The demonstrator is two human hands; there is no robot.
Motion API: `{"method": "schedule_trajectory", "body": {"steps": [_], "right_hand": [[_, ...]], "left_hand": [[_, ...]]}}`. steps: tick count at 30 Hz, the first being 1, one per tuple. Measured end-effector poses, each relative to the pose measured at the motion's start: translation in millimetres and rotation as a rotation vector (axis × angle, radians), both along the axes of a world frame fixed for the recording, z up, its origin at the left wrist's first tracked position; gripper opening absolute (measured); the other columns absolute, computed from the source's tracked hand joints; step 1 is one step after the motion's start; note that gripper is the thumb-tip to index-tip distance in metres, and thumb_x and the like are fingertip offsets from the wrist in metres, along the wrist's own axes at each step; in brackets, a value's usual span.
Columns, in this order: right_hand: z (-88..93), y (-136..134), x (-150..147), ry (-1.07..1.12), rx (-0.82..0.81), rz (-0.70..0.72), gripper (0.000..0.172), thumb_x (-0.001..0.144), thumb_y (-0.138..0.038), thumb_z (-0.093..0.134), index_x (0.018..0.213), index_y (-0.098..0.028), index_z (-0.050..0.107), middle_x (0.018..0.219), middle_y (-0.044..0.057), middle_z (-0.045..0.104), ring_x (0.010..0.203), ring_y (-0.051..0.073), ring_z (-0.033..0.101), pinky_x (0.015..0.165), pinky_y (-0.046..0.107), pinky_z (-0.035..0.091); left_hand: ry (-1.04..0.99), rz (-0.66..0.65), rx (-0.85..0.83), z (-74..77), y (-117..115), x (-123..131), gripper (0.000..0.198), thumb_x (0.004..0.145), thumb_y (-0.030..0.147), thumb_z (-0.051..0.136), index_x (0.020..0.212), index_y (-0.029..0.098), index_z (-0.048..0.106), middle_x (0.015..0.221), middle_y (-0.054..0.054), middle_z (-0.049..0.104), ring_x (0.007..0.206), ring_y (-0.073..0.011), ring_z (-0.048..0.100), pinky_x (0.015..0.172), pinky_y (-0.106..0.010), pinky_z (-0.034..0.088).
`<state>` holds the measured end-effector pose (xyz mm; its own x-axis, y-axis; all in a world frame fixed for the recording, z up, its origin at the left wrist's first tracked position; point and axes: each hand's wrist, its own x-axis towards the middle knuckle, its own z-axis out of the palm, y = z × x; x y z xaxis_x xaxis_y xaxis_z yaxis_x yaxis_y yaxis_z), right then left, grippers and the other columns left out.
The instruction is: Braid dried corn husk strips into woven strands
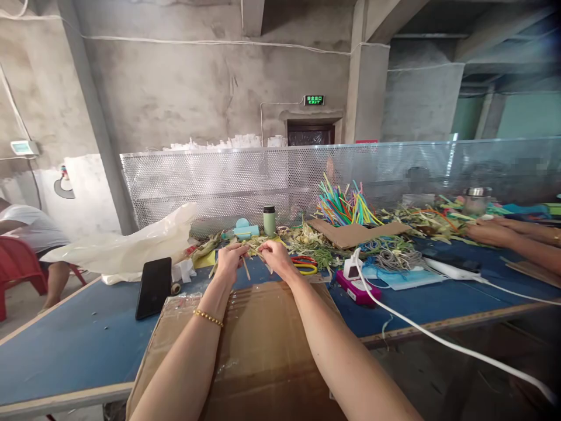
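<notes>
My left hand (229, 261) and my right hand (274, 255) are held close together above the far edge of a brown cardboard box (258, 345). Both pinch thin tan and pale green strips (250, 255) that stretch between them and hang down a little. A gold bead bracelet (207, 317) sits on my left wrist. Just beyond my hands lies a heap of green and straw-coloured strips (307, 240) on the blue table (65, 345).
A black phone (153, 287) lies left of the box, beside a white plastic bag (131, 245). A green bottle (269, 220), coloured straws (344, 204), red and yellow scissors (304, 264), a charger with a white cable (394, 318) and another person's arms (512, 234) are around. A perforated metal screen (210, 175) backs the table.
</notes>
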<state>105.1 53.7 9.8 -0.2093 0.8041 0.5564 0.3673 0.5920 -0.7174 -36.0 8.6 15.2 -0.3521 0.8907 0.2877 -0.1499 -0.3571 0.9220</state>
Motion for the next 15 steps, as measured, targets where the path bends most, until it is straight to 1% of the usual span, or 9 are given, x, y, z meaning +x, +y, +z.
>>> {"method": "schedule_trajectory", "body": {"steps": [3,5,7,10,13,15], "right_hand": [[2.1,2,2,0.029,-0.005,-0.016,0.019,0.073,-0.012,0.054,0.078,-0.016,0.072,0.079,0.005,0.074,0.076,0.017,0.066,0.069,0.025,0.047],[3.1,5,3,0.087,-0.055,-0.034,0.020,0.073,-0.014,0.054,0.077,-0.015,0.073,0.078,0.005,0.074,0.076,0.018,0.067,0.069,0.025,0.048],[3.1,7,4,0.163,-0.108,-0.028,0.021,0.072,-0.015,0.053,0.075,-0.015,0.073,0.075,0.005,0.074,0.075,0.018,0.067,0.068,0.025,0.048],[2.2,9,5,0.271,-0.178,0.055,0.019,0.072,-0.020,0.055,0.069,-0.015,0.073,0.068,0.004,0.071,0.070,0.017,0.065,0.065,0.025,0.048],[1.4,7,5,0.282,-0.237,0.173,0.020,0.071,-0.030,0.062,0.063,-0.013,0.070,0.059,0.003,0.066,0.060,0.016,0.061,0.056,0.024,0.044],[1.3,3,5,0.283,-0.256,0.248,0.024,0.072,-0.035,0.065,0.065,-0.012,0.069,0.057,0.002,0.063,0.055,0.014,0.057,0.052,0.024,0.040]], "left_hand": [[0.123,-0.054,0.016,1.3,-5,2,0.029,0.059,0.030,0.081,0.048,0.013,0.060,0.046,0.001,0.051,0.037,-0.0041,0.033,0.038,-0.021,0.020],[0.178,-0.051,0.011,0.7,-5,5,0.030,0.059,0.030,0.081,0.047,0.013,0.060,0.046,0.000,0.052,0.037,-0.0046,0.034,0.038,-0.021,0.020],[0.186,-0.033,-0.013,-0.4,-4,7,0.029,0.059,0.030,0.082,0.047,0.014,0.060,0.046,-0.001,0.053,0.036,-0.0049,0.034,0.038,-0.021,0.019],[0.171,-0.042,-0.024,-1.3,-2,9,0.026,0.059,0.029,0.082,0.050,0.014,0.063,0.047,0.000,0.054,0.036,-0.0052,0.034,0.037,-0.021,0.018],[0.175,-0.083,0.001,-1.0,-3,11,0.024,0.059,0.029,0.082,0.052,0.013,0.065,0.047,-0.001,0.054,0.036,-0.0048,0.035,0.037,-0.020,0.020],[0.168,-0.105,-0.001,-0.9,-4,11,0.025,0.057,0.030,0.083,0.051,0.013,0.065,0.047,-0.001,0.055,0.036,-0.0045,0.035,0.037,-0.020,0.020]]}}
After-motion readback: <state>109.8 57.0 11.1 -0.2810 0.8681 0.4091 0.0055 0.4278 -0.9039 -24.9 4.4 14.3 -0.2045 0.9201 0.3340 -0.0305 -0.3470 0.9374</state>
